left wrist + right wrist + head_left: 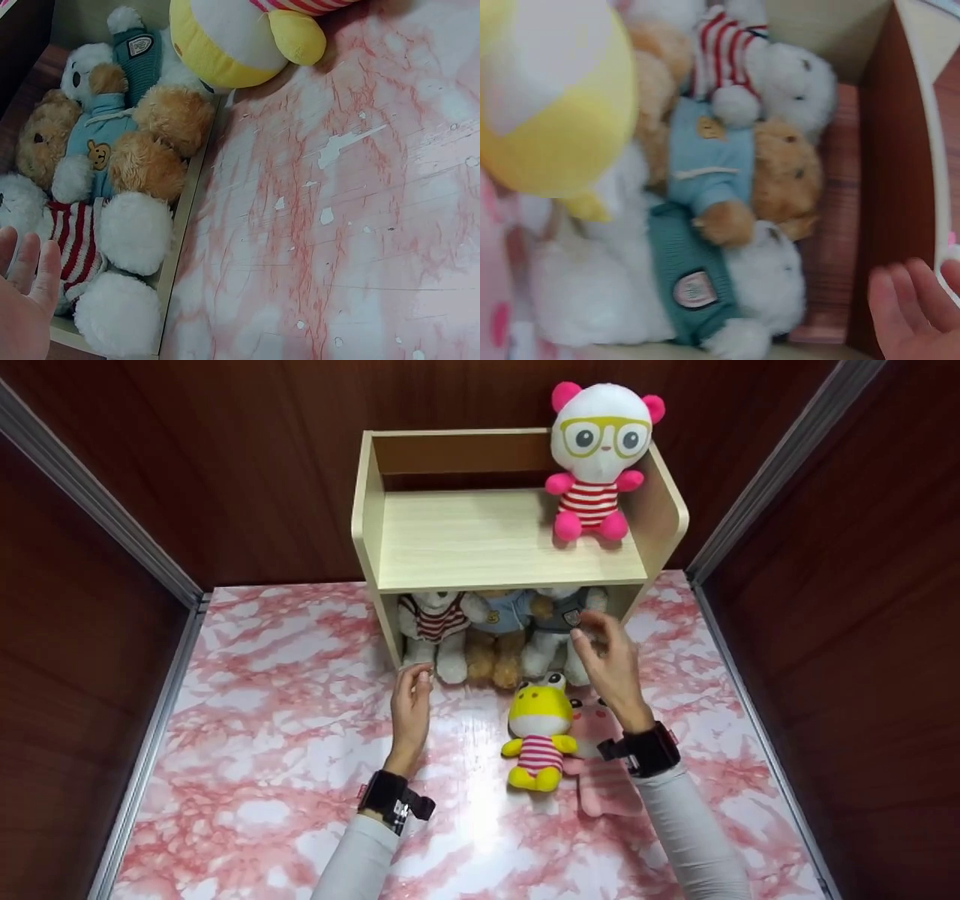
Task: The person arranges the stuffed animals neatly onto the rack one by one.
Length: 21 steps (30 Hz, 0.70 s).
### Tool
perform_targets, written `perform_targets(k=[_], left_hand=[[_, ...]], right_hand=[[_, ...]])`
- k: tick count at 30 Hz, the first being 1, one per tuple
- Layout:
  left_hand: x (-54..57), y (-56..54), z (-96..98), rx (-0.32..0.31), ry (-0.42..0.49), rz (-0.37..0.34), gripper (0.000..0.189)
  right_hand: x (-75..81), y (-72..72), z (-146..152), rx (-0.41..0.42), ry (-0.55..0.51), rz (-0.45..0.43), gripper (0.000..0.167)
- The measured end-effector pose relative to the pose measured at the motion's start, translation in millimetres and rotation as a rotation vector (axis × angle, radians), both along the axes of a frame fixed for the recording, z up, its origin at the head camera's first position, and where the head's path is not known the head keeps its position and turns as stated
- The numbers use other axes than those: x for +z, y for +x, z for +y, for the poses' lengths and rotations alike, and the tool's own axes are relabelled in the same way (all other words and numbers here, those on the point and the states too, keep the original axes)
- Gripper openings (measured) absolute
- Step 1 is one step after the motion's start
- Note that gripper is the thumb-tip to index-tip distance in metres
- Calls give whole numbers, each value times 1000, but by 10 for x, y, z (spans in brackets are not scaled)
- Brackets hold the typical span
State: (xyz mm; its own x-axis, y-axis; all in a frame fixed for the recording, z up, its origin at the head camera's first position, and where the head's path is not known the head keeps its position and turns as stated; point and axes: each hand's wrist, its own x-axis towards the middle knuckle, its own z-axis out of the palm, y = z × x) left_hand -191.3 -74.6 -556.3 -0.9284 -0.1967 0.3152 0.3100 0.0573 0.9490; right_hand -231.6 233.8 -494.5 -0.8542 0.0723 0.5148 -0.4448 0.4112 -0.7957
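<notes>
Three teddy bears sit side by side in the lower shelf compartment: a white bear in a red-striped sweater (439, 619), a brown bear in a light blue top (504, 615), and a white bear in a dark green vest (694, 277). My left hand (411, 712) hovers by the shelf's lower left corner near the striped bear, fingers relaxed, holding nothing. In front of the vest bear is my right hand (613, 664), its fingers loosely bent around nothing. Between my arms lies a yellow frog plush (540, 735) in a pink-striped shirt. Beside it, a pink plush (604, 780) is partly hidden by my right wrist.
A white and pink panda plush (600, 457) with yellow glasses sits at the right end of the upper shelf (487, 540). The wooden rack stands against a dark wood wall (262, 457) on a pink marbled surface (277, 720). Dark panels with metal rails flank both sides.
</notes>
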Motion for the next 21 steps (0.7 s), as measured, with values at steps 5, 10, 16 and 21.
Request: perform_targets(k=[5, 10, 16, 21], left_hand=[[9, 7, -5, 11, 4, 5, 24], [-8, 10, -11, 11, 12, 8, 23], [-62, 44, -36, 12, 7, -11, 25], [-88, 51, -53, 15, 5, -12, 25]], right_hand=[[-128, -35, 84, 52, 121, -235, 40], [-234, -31, 125, 84, 267, -356, 47], [-345, -6, 91, 65, 413, -507, 55], [-429, 5, 56, 54, 563, -649, 63]])
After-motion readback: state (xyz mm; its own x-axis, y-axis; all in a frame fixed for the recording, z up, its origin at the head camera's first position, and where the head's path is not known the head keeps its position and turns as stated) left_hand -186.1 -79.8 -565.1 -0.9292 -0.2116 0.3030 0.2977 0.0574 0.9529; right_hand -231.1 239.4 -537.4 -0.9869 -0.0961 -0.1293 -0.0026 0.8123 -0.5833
